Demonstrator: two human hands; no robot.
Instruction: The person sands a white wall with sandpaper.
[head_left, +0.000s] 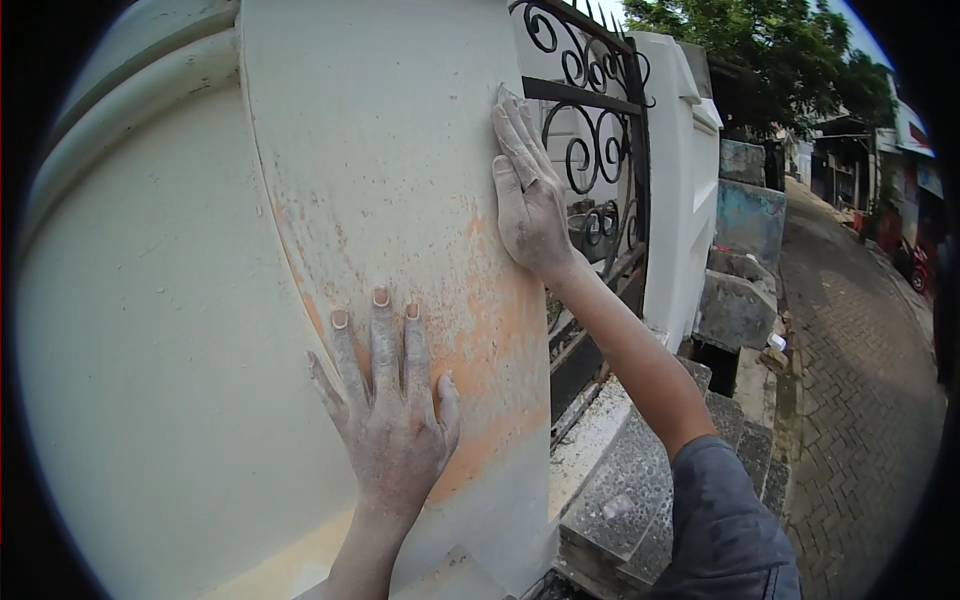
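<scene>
Our left hand lies flat, fingers spread apart, against the face of a cream-painted gate pillar in the lower middle of the frame; our right hand is pressed flat too, higher up at the pillar's right edge, fingers together. It may be holding a small pale piece under the fingertips, perhaps abrasive paper, but we cannot tell. Both hands are dusted white.

The pillar fills the centre and upper left of the frame, with the curved garden wall running off to its left. We judge it masonry under paint: rigid, immovable, nothing to lift or grip. It takes pressure only, so the flat palm is the sensible contact. The worn patch between and below our hands shows orange undercoat through scuffed cream, and looks chalky and rough rather than slippery; the powder on our skin suggests the surface sheds dust readily. The right corner, under the right hand, is the one edge to hook fingers over for bracing.

Right of the pillar stands a black wrought-iron gate with scrollwork, then a second white pillar. Below, speckled stone steps drop toward a brick-paved lane in the right of the frame, lined with walls, trees and distant shopfronts. We are outdoors in daylight, standing close, with uneven footing beside the steps.
</scene>
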